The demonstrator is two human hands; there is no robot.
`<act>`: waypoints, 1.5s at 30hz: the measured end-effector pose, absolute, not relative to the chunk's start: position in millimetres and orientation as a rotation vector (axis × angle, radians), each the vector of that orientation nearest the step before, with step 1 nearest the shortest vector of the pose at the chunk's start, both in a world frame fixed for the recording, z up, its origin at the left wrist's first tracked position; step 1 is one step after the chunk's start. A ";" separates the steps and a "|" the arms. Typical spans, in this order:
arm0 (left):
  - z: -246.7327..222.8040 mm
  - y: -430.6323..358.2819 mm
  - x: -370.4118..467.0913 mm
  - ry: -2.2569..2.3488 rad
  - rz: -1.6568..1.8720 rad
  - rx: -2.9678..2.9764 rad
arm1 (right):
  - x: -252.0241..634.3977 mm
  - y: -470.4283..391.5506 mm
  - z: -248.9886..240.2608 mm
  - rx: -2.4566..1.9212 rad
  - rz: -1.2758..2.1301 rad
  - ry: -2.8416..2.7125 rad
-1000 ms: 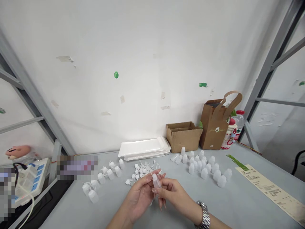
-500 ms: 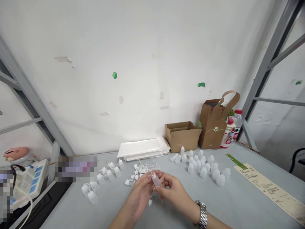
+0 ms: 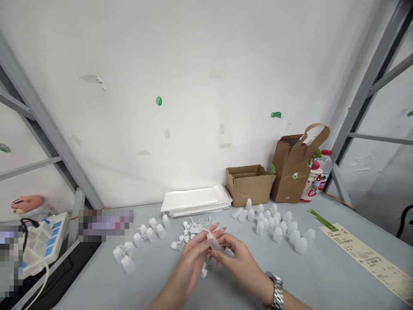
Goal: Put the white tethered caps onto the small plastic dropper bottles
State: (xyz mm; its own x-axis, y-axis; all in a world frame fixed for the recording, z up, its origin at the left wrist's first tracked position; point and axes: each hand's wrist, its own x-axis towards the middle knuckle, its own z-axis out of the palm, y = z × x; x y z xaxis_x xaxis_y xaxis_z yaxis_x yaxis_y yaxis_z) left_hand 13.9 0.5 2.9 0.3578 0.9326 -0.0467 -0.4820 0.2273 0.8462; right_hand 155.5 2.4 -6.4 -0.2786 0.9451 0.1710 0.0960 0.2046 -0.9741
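Between my hands, in front of my chest, is a small translucent plastic squeeze bottle (image 3: 215, 244), tilted. My right hand (image 3: 240, 260), with a metal watch on its wrist, pinches its lower body. My left hand (image 3: 193, 258) is around its upper end, thumb near the neck and fingers behind. What the left fingertips press on is partly hidden. Just beyond them lies a pile of white caps with straps (image 3: 193, 228); one loose cap (image 3: 204, 272) rests below the hands. Capped bottles (image 3: 150, 234) stand to the left, and several uncapped bottles (image 3: 277, 234) stand to the right.
Flat white packages (image 3: 193, 200) lie against the wall. Beside them are an open cardboard box (image 3: 250, 189), a brown paper bag (image 3: 292, 181) and drink bottles. A long printed paper strip (image 3: 364, 258) lies at right. A power strip (image 3: 48, 245) sits at left.
My left thumb has moved onto the bottle's upper end, and the left fingers have closed in around it. The right hand still holds the body. The view has shifted slightly.
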 end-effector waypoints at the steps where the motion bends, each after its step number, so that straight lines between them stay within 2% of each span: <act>1: 1.4 0.0 14.4 0.628 1.085 0.846 | 155.0 1.4 -6.8 -1.054 1.133 -1.597; 7: -2.0 -0.8 19.5 0.682 1.119 0.888 | 153.4 -1.2 -19.1 -1.242 0.650 -1.761; 13: 1.3 -3.4 23.5 0.744 1.148 0.808 | 152.8 -0.5 -30.0 -1.186 0.096 -1.931; 19: 1.9 -3.3 23.4 0.749 1.146 0.793 | 151.3 -3.3 -25.4 -1.156 -0.161 -1.967; 24: 0.2 -2.6 21.9 0.737 1.142 0.818 | 150.6 -4.1 -23.5 -1.117 -0.225 -1.958; 31: -5.0 -0.8 19.8 0.736 1.135 0.831 | 151.0 -4.5 -23.6 -1.212 -0.009 -1.954; 41: -7.3 6.1 17.4 0.675 1.099 0.707 | 151.0 0.8 -24.1 -1.307 0.790 -1.624; 45: -7.5 8.0 17.6 0.627 1.083 0.686 | 150.0 2.4 -17.4 -1.139 1.121 -1.461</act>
